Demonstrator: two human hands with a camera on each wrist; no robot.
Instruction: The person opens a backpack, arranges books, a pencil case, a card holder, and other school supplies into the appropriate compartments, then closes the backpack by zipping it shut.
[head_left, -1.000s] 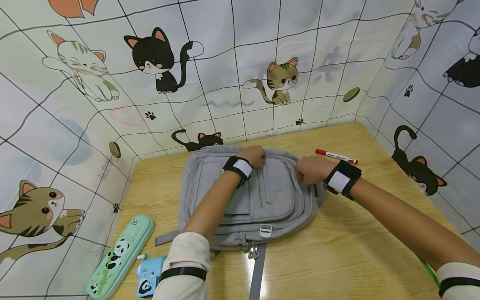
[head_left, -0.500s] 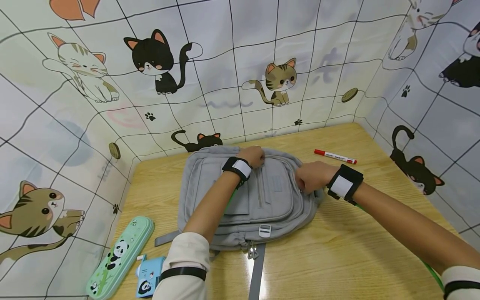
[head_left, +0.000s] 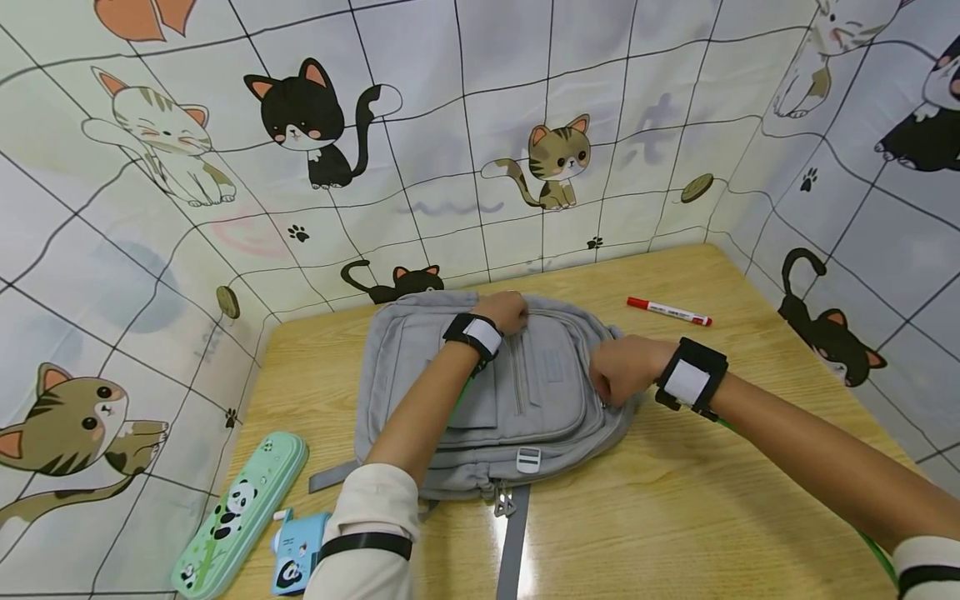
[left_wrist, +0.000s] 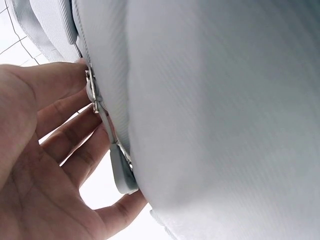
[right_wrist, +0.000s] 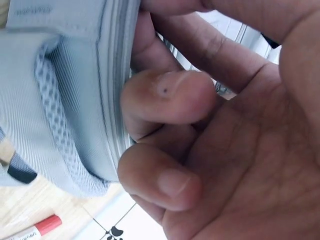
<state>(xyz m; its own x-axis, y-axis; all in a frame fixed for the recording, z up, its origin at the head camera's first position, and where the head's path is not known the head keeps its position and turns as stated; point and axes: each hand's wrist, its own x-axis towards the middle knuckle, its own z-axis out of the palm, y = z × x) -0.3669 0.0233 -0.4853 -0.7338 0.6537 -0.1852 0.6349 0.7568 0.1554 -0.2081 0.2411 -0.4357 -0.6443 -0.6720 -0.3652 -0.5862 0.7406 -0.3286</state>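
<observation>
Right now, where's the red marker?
In the head view the red marker lies on the wooden table, at the far right, just beyond the right hand and the grey backpack.

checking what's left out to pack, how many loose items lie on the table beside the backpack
3: a panda pencil case and a small panda box near left of the backpack, a red marker far right. Others may be hidden.

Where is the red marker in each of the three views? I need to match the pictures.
Head: the red marker lies on the wooden table, right of the grey backpack.
Left wrist: not in it.
Right wrist: its red end shows at the bottom left corner.
Shared landmark: the grey backpack, seen in all three.
</observation>
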